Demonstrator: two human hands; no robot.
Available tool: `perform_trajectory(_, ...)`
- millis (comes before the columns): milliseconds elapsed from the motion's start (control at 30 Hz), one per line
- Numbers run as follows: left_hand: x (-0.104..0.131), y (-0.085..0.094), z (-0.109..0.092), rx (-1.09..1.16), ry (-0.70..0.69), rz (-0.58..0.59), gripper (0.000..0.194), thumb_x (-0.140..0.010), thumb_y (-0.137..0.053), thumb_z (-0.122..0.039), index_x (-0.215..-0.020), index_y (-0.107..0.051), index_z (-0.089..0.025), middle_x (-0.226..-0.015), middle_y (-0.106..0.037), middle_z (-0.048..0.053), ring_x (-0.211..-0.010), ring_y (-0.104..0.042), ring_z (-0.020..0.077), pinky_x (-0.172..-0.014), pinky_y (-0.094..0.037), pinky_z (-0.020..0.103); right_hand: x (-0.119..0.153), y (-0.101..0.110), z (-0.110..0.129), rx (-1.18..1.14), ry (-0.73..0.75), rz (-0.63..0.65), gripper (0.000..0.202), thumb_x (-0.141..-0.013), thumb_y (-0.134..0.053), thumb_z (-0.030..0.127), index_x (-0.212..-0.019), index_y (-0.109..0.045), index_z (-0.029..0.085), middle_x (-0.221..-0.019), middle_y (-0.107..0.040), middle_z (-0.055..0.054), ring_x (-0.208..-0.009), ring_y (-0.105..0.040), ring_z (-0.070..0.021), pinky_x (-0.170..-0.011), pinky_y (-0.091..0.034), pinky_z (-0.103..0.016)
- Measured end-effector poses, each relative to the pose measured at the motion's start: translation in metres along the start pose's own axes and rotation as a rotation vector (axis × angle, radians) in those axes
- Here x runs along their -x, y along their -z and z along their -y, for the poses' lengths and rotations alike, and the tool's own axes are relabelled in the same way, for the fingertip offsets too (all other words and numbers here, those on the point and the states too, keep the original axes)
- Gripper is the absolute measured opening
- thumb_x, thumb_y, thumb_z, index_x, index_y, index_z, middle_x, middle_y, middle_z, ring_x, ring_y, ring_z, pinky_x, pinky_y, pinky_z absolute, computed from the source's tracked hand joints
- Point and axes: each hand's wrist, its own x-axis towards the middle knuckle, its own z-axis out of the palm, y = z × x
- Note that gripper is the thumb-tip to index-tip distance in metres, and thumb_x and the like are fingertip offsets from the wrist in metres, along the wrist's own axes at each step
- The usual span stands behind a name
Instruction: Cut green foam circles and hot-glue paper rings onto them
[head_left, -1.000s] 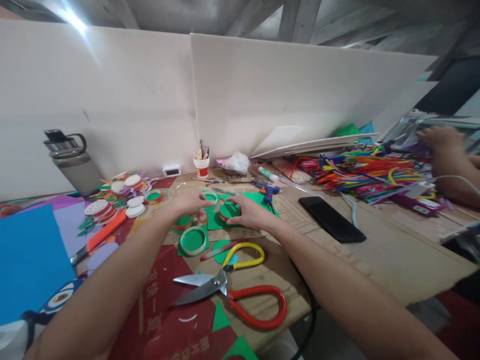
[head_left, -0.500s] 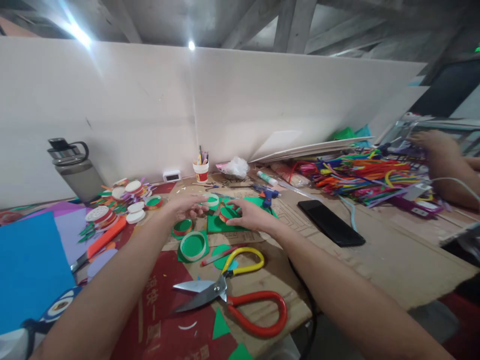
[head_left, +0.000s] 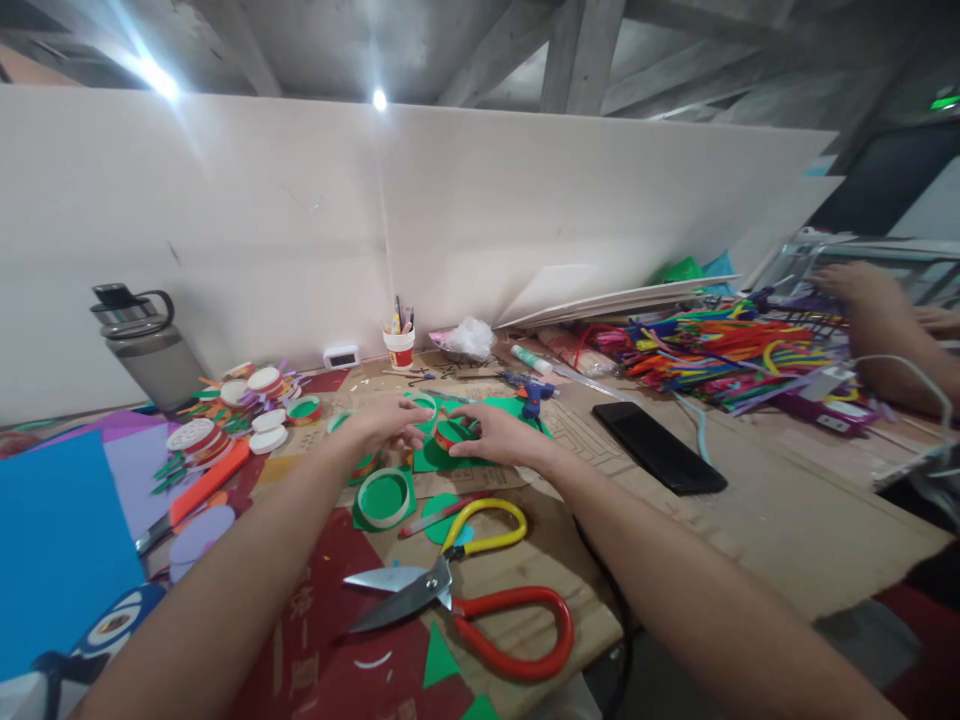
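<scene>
My right hand (head_left: 495,434) grips a short red paper-cup ring (head_left: 448,434) with a green inside, its thumb and fingers on the ring's right side. Beneath it lies green paper (head_left: 427,456). Just to the left, my left hand (head_left: 384,424) is open, its fingers loosely bent and apart, with nothing visible in them. It partly covers another red-and-green ring (head_left: 365,468). A pale-rimmed ring (head_left: 384,498) rests on a green square in front. Behind the left fingers is a white-rimmed ring (head_left: 421,405).
Large scissors (head_left: 439,582) with yellow and red handles lie open near the front edge. A pen (head_left: 442,515), glue gun (head_left: 534,397) and phone (head_left: 660,447) are close by. At left are a utility knife (head_left: 210,482) and bottle (head_left: 146,345). Another person's hand (head_left: 862,285) is beyond the pipe cleaners (head_left: 720,350).
My left hand has shifted slightly toward the right hand and down, now covering more of the nearby ring. My right hand keeps its hold on the cup ring. The view has tilted slightly.
</scene>
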Motion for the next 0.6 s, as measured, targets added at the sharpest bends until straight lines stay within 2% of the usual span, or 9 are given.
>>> perform_trajectory(133,-0.0006,0.0017,0.0008,-0.184,-0.034,-0.118,0.024,-0.070,-0.070,-0.040,-0.074,-0.061,-0.018,-0.050,-0.062,0.003,-0.047,-0.057,0.0180,-0.042,-0.036,0.024,0.0002,0.0001,-0.0003,-0.008,0.004,0.016,0.053,-0.068,-0.078,0.037,-0.117,-0.064,0.022,-0.108,-0.068,-0.008,-0.089,-0.064,-0.0223,-0.078,-0.049,-0.035)
perform_trajectory(200,-0.0010,0.0024,0.0008,-0.199,-0.041,-0.113,0.021,-0.071,-0.069,-0.038,-0.072,-0.060,-0.018,-0.051,-0.062,0.003,-0.046,-0.057,0.0174,-0.041,-0.036,0.024,0.0004,0.0011,0.0003,-0.002,0.011,0.032,0.055,-0.067,-0.078,0.037,-0.118,-0.063,0.022,-0.106,-0.069,-0.008,-0.088,-0.064,-0.0225,-0.077,-0.049,-0.035)
perform_trajectory(333,-0.0021,0.0018,-0.0003,-0.002,0.012,-0.057,0.018,-0.077,-0.065,-0.033,-0.076,-0.056,-0.018,-0.062,-0.066,0.005,-0.054,-0.063,0.0160,-0.041,-0.034,0.020,0.0002,0.0030,0.0013,0.020,0.028,0.066,0.056,-0.067,-0.078,0.038,-0.118,-0.063,0.021,-0.101,-0.069,-0.007,-0.088,-0.064,-0.0229,-0.075,-0.049,-0.034)
perform_trajectory(433,-0.0046,0.0029,0.0007,0.162,0.074,-0.016,0.018,-0.079,-0.064,-0.030,-0.077,-0.053,-0.017,-0.065,-0.067,0.006,-0.053,-0.061,0.0140,-0.040,-0.032,0.018,0.0000,0.0033,0.0015,0.029,0.017,0.067,0.057,-0.067,-0.078,0.039,-0.119,-0.062,0.019,-0.103,-0.068,-0.007,-0.090,-0.064,-0.0230,-0.077,-0.049,-0.034)
perform_trajectory(600,-0.0081,0.0028,0.0061,0.164,0.096,0.028,0.021,-0.076,-0.067,-0.033,-0.075,-0.055,-0.016,-0.060,-0.063,0.004,-0.046,-0.050,0.0100,-0.041,-0.030,0.020,0.0003,0.0036,0.0029,0.024,-0.016,0.070,0.057,-0.069,-0.077,0.039,-0.120,-0.062,0.019,-0.103,-0.068,-0.007,-0.088,-0.064,-0.0215,-0.077,-0.049,-0.032)
